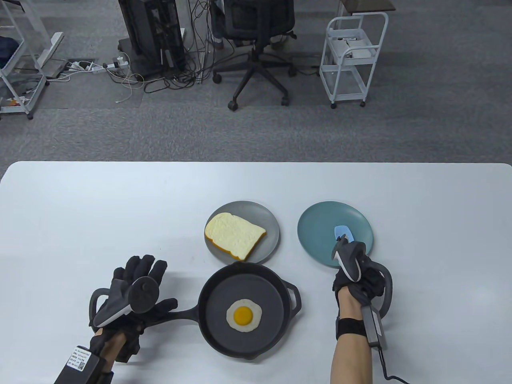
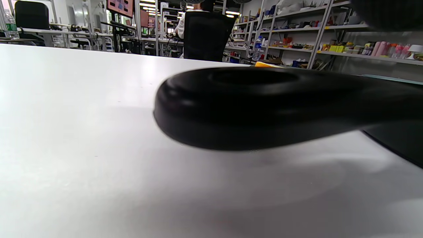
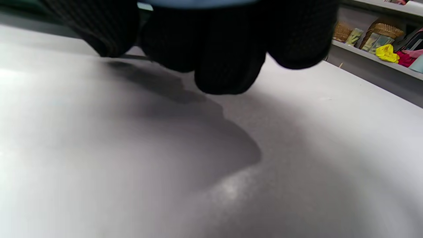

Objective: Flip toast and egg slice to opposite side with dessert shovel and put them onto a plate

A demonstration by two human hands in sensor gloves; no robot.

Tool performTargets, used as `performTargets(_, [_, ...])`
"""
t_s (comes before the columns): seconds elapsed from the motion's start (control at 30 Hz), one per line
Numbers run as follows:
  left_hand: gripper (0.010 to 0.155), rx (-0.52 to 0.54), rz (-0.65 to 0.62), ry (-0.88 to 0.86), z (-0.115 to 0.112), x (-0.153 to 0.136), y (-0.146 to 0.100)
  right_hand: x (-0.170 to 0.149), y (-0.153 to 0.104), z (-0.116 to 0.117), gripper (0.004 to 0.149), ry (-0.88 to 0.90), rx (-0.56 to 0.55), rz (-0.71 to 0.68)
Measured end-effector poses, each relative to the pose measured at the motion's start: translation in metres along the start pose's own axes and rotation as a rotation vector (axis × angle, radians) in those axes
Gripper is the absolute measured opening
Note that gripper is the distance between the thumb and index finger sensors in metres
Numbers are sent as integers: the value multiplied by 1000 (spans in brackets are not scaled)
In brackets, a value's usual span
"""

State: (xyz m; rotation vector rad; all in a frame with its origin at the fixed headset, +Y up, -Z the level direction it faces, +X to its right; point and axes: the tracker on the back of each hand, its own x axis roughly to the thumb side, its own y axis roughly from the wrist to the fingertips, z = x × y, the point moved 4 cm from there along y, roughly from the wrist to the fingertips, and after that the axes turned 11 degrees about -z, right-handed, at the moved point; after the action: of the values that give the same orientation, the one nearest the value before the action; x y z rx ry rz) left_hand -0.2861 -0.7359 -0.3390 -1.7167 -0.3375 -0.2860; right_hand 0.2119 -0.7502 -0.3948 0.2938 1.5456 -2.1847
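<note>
Nearest the lens, the left hand [image 1: 134,294] lies over the skillet handle [image 2: 264,105], fingers stretched forward and fairly straight; whether they clasp it cannot be told. Black skillet [image 1: 224,332] sits on the white counter [image 1: 80,208] with the egg slice [image 1: 244,315] inside. Just beyond the skillet, a grey plate [image 1: 269,236] carries the toast [image 1: 234,235]. Right of the skillet, the right hand [image 1: 356,272] curls around the dessert shovel [image 1: 344,233], its pale blue blade over the teal plate [image 1: 320,224].
</note>
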Motion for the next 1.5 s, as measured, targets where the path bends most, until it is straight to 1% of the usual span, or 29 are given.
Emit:
performTargets(0.1, [98,-10,9,6,0,0,0,-6,-3,-5,62,45,-17,-9])
performTargets(0.13, [99,-23,13,10,-1,0,0,-13,-4,-9,60,89,-34,-18])
performTargets(0.23, [99,-22,14,9,0,0,0,-21,-8,-12,58,99,-15,-48])
performTargets(0.3, [99,-19,8,-8,0,0,0,-25,-11,-18,58,119,-79,-89])
performTargets(0.4, [99,-12,8,-14,1,-1,0,-25,-24,-23,58,145,-116,-164])
performTargets(0.57, [98,-9,15,-21,1,-3,0,-13,-61,-43,56,125,-243,-323])
performTargets(0.7, [99,-5,3,-55,1,-4,0,4,-99,-59,56,118,-343,-456])
performTargets(0.8, [99,-2,7,-74,1,-6,0,16,-126,-68,55,149,-420,-533])
performTargets(0.87, [99,-1,12,-69,2,-6,-1,23,-141,-71,55,174,-443,-580])
performTargets(1.03, [99,2,5,-69,1,-6,0,41,-171,-68,54,213,-486,-690])
performTargets(1.1, [99,1,1,-71,1,-6,0,46,-178,-61,54,242,-542,-723])
performTargets(1.23, [98,1,-9,-74,1,-4,1,46,-177,-49,54,242,-554,-747])
performTargets(1.37, [98,-12,-53,-69,0,4,2,36,-172,-38,55,258,-562,-741])
performTargets(1.43, [98,-33,-89,-74,-2,12,2,31,-169,-35,54,270,-553,-735])
performTargets(1.5, [98,-79,-124,-85,-6,21,3,28,-168,-33,55,277,-544,-730])
